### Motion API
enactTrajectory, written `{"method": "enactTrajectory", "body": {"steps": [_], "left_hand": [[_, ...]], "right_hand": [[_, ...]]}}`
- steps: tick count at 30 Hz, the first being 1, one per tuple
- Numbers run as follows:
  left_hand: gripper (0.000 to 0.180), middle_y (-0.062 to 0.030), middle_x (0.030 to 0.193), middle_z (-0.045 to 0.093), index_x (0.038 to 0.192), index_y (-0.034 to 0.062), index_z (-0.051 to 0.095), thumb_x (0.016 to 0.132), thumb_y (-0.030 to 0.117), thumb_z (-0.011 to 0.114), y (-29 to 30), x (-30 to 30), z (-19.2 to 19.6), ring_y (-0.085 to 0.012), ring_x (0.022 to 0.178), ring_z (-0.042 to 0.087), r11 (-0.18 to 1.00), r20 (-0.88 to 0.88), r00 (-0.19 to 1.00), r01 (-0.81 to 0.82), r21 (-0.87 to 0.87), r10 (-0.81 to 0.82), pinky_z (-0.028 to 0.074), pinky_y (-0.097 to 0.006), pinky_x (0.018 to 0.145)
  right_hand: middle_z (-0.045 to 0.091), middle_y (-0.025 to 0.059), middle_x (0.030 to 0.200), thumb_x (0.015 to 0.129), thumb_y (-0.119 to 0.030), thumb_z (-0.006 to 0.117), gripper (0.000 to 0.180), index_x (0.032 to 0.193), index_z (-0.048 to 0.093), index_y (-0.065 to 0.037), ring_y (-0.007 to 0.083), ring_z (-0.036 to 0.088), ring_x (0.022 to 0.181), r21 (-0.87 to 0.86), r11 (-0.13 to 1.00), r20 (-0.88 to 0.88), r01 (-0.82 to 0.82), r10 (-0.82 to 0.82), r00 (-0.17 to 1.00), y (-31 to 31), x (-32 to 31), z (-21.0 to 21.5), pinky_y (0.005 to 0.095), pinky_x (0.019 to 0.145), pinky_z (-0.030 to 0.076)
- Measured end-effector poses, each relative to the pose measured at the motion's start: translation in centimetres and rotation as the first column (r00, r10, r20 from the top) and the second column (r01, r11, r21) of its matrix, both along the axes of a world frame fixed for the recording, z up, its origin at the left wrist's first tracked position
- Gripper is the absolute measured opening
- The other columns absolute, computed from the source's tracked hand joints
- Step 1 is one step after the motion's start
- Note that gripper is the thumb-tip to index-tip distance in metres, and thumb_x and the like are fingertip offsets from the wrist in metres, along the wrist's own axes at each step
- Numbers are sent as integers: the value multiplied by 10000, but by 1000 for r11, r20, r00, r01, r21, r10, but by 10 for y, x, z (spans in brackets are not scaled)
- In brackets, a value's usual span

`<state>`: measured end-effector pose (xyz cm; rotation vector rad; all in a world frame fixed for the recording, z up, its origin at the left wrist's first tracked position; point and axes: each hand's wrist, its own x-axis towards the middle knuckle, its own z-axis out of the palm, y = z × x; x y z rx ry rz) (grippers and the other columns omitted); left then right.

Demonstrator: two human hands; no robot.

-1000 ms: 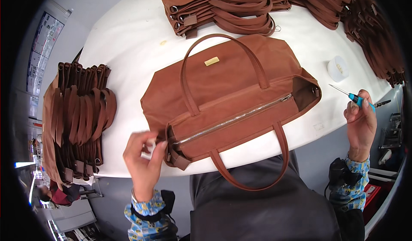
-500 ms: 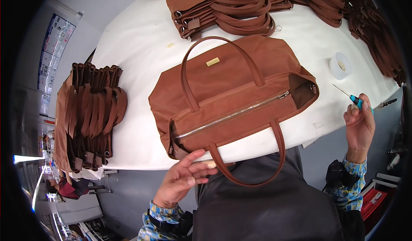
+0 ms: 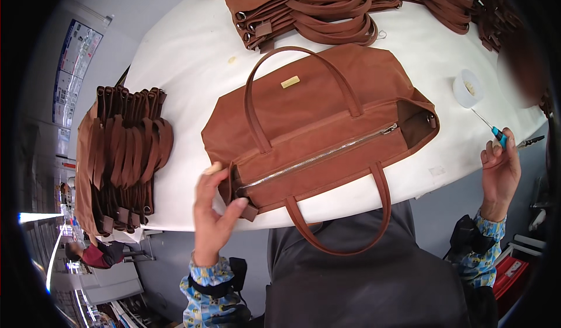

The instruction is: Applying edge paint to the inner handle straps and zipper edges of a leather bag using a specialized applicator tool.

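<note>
A brown handbag (image 3: 304, 94) with a gold plate and a silver zipper (image 3: 318, 157) lies on the white table in front of me. One handle loops over its far panel; the other hangs toward my lap. At the bag's left end is my left hand (image 3: 213, 208), thumb and fingers apart around the corner, the thumb by a small brown tag (image 3: 248, 212). My right hand (image 3: 499, 167) pinches a small screwdriver (image 3: 498, 134) with a teal and black handle. Its thin shaft points toward a white plastic cup (image 3: 467, 88) with small pale bits inside.
Folded brown bags are stacked at the left of the white table (image 3: 181, 65), at the back (image 3: 257, 4) and at the far right (image 3: 438, 1). A blurred brown shape (image 3: 526, 65) covers part of the right pile. Beyond the left edge a person (image 3: 99, 255) works.
My left hand has moved left and up from the near handle to the bag's left corner. The right hand with the screwdriver has shifted slightly right. A blurred shape has appeared at the right pile.
</note>
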<state>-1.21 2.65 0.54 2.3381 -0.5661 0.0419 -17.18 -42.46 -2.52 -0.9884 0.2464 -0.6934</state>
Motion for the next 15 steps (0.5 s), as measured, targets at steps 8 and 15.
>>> {"method": "enactTrajectory", "body": {"steps": [8,15], "left_hand": [[582,-153,1291,449,1184,-65,507,741,256,707,-3,6,-33,-325,1251,351,998,94,995,-27,49,22,293,-386,1027],[536,-149,1287,452,1130,-67,538,731,243,717,-3,6,-33,-325,1247,360,999,72,997,-40,33,38,299,-390,1023]], "right_hand": [[518,12,639,909,-165,456,213,1073,480,-31,93,364,577,127,980,103,-153,140,985,-1,6,-11,244,593,304],[539,24,639,897,-158,457,229,1087,465,-29,102,364,617,85,971,156,-225,211,965,0,6,-15,255,610,290]]}}
